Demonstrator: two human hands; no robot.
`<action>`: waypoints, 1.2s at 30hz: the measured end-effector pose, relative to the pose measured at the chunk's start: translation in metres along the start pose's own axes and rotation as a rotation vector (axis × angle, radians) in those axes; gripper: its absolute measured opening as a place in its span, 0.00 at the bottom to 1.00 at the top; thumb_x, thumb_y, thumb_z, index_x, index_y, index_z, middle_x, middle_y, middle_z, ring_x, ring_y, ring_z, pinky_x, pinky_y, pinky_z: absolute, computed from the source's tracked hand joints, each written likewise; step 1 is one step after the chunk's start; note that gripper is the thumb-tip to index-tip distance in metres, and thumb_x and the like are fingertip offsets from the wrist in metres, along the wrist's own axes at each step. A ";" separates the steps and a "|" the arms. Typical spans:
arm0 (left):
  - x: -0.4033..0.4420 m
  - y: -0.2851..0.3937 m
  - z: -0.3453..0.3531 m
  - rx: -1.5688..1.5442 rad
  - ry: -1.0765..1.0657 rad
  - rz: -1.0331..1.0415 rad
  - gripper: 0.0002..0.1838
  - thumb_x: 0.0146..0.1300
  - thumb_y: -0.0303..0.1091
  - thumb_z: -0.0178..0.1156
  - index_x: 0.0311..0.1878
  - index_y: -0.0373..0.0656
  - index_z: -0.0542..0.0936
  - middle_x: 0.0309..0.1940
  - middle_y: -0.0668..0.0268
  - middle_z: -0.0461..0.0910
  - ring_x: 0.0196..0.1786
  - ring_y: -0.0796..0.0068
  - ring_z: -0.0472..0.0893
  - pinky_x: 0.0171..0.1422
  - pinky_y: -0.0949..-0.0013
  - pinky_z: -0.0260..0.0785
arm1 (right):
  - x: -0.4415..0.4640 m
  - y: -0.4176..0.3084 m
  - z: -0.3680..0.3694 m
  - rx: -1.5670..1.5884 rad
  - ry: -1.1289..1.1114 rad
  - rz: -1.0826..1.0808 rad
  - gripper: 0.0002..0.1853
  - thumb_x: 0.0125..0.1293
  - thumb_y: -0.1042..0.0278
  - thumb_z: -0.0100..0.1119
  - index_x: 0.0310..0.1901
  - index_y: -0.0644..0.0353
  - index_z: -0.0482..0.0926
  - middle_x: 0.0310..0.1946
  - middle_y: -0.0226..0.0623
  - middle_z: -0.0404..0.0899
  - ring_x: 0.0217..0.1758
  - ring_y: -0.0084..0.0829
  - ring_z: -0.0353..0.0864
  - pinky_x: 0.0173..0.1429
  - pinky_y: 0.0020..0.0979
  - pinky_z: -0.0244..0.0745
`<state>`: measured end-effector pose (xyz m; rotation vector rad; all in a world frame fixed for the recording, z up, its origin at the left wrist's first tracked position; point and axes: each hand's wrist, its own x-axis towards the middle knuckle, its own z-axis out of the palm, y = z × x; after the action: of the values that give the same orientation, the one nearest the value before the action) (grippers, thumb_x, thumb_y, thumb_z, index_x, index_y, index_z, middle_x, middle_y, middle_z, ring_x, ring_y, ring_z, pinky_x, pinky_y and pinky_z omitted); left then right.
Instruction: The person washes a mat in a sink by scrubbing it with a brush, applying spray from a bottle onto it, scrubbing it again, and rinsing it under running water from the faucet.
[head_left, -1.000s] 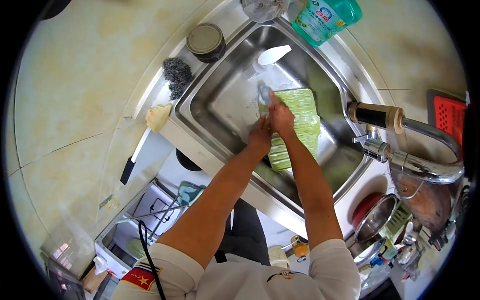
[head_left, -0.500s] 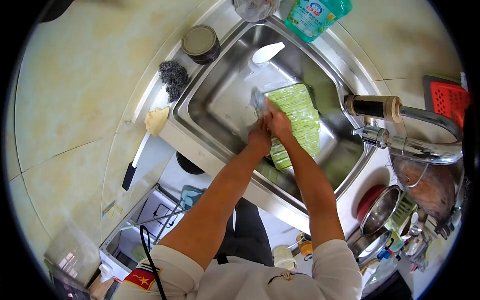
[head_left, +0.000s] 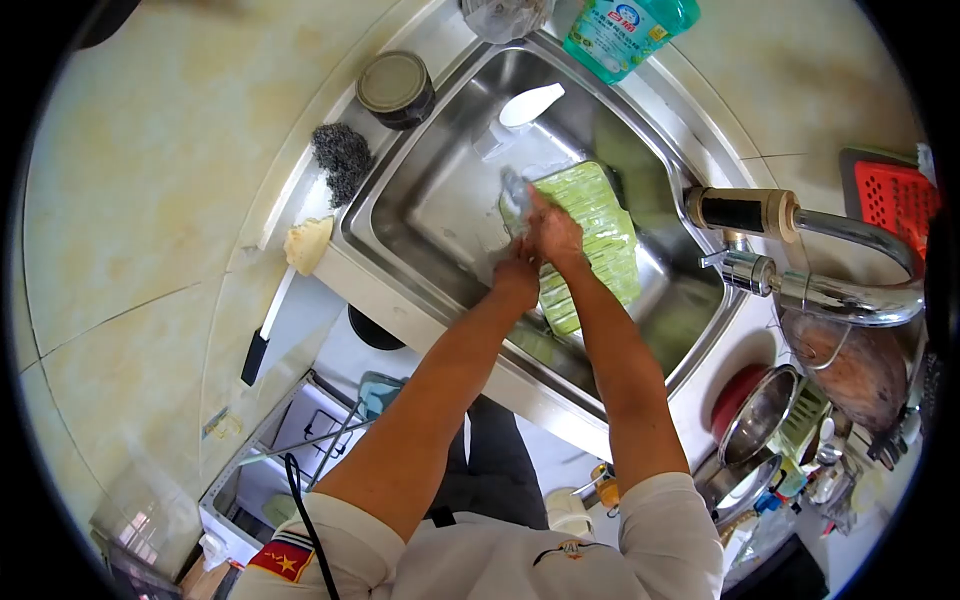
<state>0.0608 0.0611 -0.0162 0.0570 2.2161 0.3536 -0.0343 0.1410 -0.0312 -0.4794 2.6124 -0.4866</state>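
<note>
Grey pad: the grey pad, blurred, is a little farther toward 12 o'clock from the person than it was half a second ago, at the upper-left corner of the green board; this looks like one short rubbing stroke.
Green board: the green board lies in the sink, from 1 to 5 o'clock of the hands, with pale, foamy-looking streaks; it has hardly shifted, so it seems well steadied.
Right hand: the right hand has its fingers drawn close on the grey pad, which pokes out past them toward 11 o'clock; their exact grip is hidden.
Left hand: the left hand is at 7 o'clock of the right, its fingers narrow and bunched by the board's left side; I cannot tell whether they pinch it.
White spoon: the white spoon lies at 12 o'clock of the hands, inside the sink and apart from the board.
Sink edge: the wire scourer sits at 10 o'clock, the round tin at 11, the green bottle at 1 and the tap at 3.
</note>
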 end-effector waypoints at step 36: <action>0.033 -0.016 0.017 0.053 0.491 0.025 0.34 0.66 0.35 0.53 0.75 0.40 0.60 0.79 0.55 0.50 0.78 0.53 0.58 0.72 0.52 0.65 | -0.019 0.039 0.004 -0.092 0.118 0.027 0.30 0.75 0.52 0.48 0.76 0.25 0.54 0.49 0.47 0.78 0.43 0.50 0.83 0.44 0.49 0.79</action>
<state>0.0550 0.0554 -0.0561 0.0275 2.7122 0.3499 -0.0258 0.1816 -0.0441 -0.4570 2.7605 -0.3985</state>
